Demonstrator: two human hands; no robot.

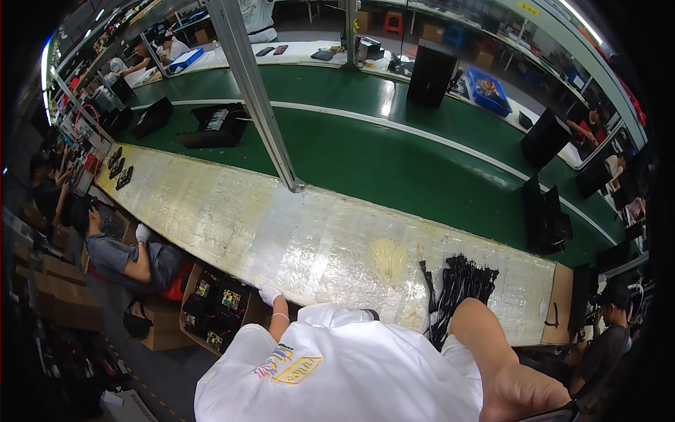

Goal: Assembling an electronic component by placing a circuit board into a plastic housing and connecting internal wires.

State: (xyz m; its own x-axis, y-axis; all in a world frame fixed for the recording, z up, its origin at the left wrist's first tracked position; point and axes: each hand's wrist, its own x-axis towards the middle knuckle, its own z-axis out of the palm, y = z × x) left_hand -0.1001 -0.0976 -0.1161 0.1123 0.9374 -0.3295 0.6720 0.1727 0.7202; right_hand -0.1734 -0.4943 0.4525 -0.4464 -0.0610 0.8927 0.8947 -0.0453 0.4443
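Observation:
My left hand, in a white glove, rests at the near edge of the workbench. Its fingers look stretched out, with nothing visible in them. Just beside it, below the bench edge, stands a cardboard box holding black housings with circuit boards. My right hand is raised close to the camera at the lower right, and its fingers are hidden from sight. Beyond my right arm lies a bunch of black power cables on the bench. A fan-shaped bundle of cream-coloured strips lies left of the cables.
A metal post rises from the bench's far edge. Behind it runs a green conveyor carrying black housings and upright black cases. A seated co-worker is at the left, another person at the right.

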